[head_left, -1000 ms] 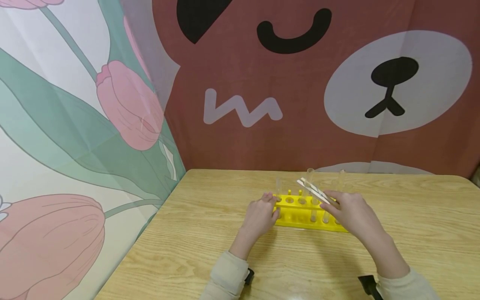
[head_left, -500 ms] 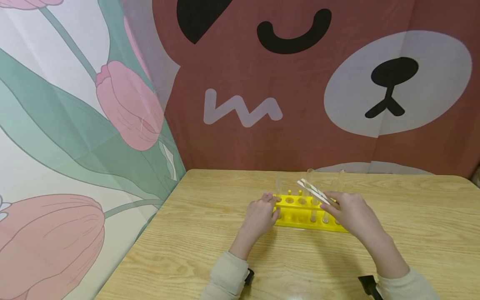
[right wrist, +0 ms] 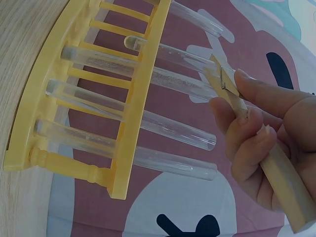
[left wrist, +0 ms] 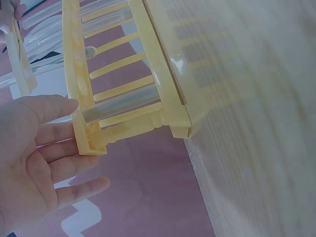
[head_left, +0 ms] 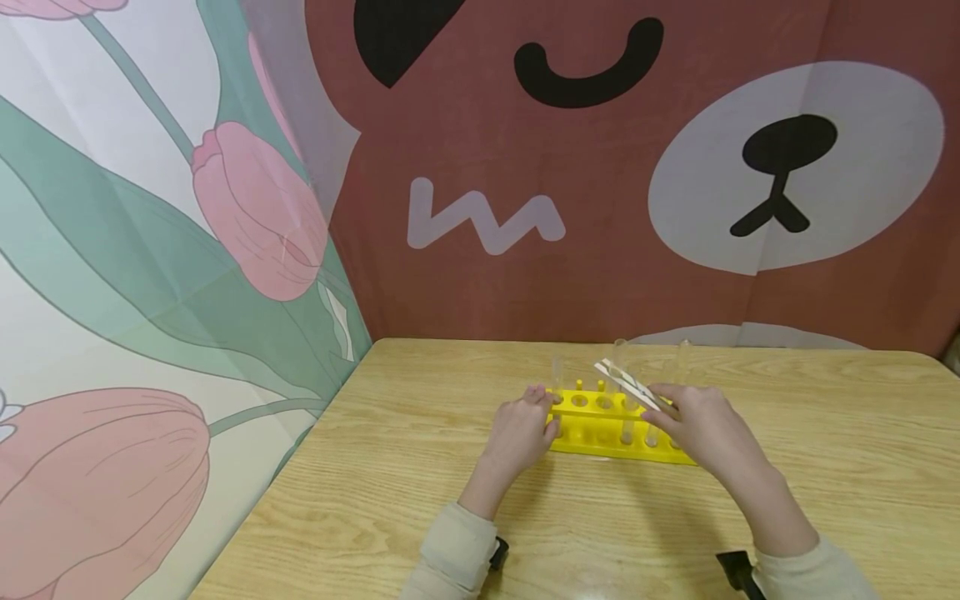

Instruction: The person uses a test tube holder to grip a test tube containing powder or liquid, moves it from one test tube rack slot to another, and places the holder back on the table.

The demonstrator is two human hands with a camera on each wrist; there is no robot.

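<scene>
A yellow test tube rack (head_left: 615,450) stands on the table. My left hand (head_left: 519,433) holds its left end; in the left wrist view the fingers (left wrist: 54,132) reach the end of the upper shelf. My right hand (head_left: 708,425) grips a wooden test tube clamp (head_left: 626,383) between thumb and curled fingers. The clamp is round a clear test tube (right wrist: 180,57). That tube's rounded bottom pokes just below the upper shelf, well above the base. Several other clear tubes stand in the rack, including one at the left end (left wrist: 123,104) and one at the right end (right wrist: 173,162).
The wooden table (head_left: 360,492) extends on both sides of the rack. Behind it hangs a brown cloth (head_left: 465,292) with a cartoon face, and a tulip-printed cloth (head_left: 135,250) covers the left side. Short yellow pegs (head_left: 601,385) rise behind the rack's upper shelf.
The clamp and the tube in it have sunk very slightly. My left hand and the rack stay where they were.
</scene>
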